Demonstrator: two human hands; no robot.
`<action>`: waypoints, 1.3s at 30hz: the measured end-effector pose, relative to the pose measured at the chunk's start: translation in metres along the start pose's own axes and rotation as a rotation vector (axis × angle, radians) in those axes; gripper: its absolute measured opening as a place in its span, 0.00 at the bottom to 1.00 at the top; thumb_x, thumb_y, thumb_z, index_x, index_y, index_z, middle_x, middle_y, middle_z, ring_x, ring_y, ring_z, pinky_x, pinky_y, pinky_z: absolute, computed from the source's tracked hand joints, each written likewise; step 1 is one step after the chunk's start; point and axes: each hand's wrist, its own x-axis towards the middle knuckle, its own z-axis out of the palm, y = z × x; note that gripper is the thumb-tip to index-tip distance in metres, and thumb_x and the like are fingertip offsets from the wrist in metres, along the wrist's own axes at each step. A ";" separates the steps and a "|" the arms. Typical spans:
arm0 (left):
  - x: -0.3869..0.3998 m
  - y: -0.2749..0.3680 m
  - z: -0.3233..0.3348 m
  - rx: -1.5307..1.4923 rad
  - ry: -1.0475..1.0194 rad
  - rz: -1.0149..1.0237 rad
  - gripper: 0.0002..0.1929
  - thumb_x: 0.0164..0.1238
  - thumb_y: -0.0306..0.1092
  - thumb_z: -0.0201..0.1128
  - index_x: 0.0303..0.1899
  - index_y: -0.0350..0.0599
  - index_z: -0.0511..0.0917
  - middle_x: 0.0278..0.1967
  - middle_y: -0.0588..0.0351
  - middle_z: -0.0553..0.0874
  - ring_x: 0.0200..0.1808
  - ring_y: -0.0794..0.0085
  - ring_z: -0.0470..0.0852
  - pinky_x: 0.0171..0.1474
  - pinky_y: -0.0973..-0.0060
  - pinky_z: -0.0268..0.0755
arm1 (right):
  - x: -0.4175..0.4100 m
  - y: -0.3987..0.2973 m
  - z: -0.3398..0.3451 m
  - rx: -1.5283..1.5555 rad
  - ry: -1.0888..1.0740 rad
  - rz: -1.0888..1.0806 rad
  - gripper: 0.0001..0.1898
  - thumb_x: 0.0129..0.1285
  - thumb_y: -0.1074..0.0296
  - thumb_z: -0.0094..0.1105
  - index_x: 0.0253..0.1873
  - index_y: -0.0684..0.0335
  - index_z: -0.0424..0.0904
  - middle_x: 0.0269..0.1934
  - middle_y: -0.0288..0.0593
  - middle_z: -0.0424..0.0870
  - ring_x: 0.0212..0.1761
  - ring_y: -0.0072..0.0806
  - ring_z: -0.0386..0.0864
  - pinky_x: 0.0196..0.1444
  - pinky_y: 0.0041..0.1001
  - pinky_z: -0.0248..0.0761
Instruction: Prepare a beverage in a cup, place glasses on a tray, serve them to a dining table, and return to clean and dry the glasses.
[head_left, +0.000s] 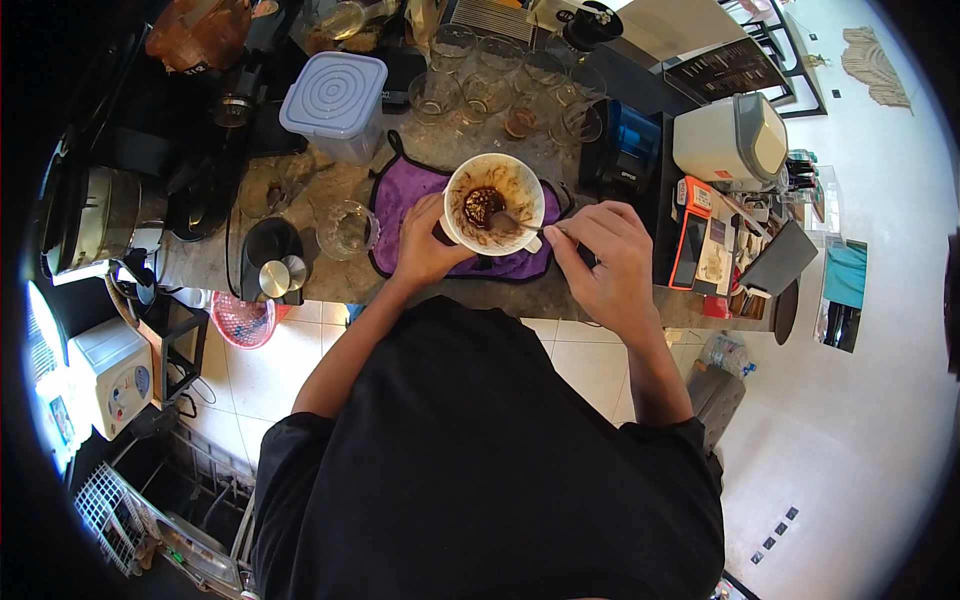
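A white cup (526, 184) with a handle stands over a purple cloth (409, 184) with black edging. Brown smears coat its inner wall, and a dark wet mass (484, 206) with glossy spots lies at the bottom. My left hand (427, 244) wraps around the cup's left side. In my right hand (606, 266) is the handle of a metal spoon (514, 223), pinched between thumb and fingers. The spoon's bowl is inside the cup, close to the dark mass. Part of the cloth is hidden beneath the cup and my hands.
Left of the cloth are a clear glass (347, 229) and a black stand holding a metal tamper (275, 277). A lidded plastic container (334, 101) and several clear glasses (487, 94) stand behind. To the right are a black printer (622, 150) and an orange-edged card terminal (688, 240).
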 end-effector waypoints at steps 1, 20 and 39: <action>0.000 0.000 0.001 0.006 0.009 0.013 0.29 0.43 0.40 0.82 0.51 0.41 0.84 0.49 0.50 0.87 0.56 0.51 0.82 0.61 0.57 0.71 | 0.000 0.000 0.000 -0.056 0.042 -0.024 0.05 0.59 0.71 0.72 0.32 0.63 0.84 0.26 0.40 0.82 0.29 0.39 0.80 0.46 0.34 0.72; 0.000 -0.003 0.001 -0.029 -0.002 0.000 0.29 0.43 0.39 0.82 0.51 0.41 0.84 0.49 0.50 0.87 0.56 0.51 0.83 0.60 0.58 0.72 | -0.009 -0.002 -0.007 0.036 0.067 0.170 0.05 0.62 0.73 0.69 0.32 0.64 0.83 0.23 0.39 0.80 0.25 0.36 0.78 0.45 0.33 0.70; -0.003 0.017 0.003 -0.371 0.036 -0.153 0.45 0.50 0.38 0.83 0.72 0.41 0.71 0.64 0.48 0.83 0.67 0.61 0.80 0.73 0.60 0.66 | 0.005 0.029 0.035 0.199 -0.009 0.292 0.11 0.65 0.66 0.68 0.30 0.66 0.82 0.23 0.42 0.81 0.26 0.35 0.78 0.42 0.34 0.67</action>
